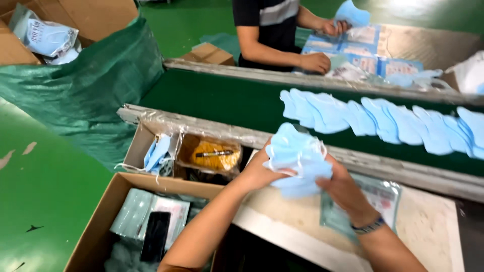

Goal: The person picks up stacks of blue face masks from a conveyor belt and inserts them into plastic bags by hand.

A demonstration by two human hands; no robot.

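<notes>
The masks [298, 160] sit in the middle of the view, above the table [428, 226]; the left hand [259, 171] closes on them from 9 o'clock and the right hand [343, 189] from 4 o'clock, fingers curled tight; I think one loose mask may slip down if the grip relaxes.

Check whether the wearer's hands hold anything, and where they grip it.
Both hands hold a stack of light blue face masks: left hand on its left edge, right hand under its lower right side.

belt [227, 100]: row of blue masks [383, 118] | worktable [428, 226]: clear packet [383, 196]
</notes>
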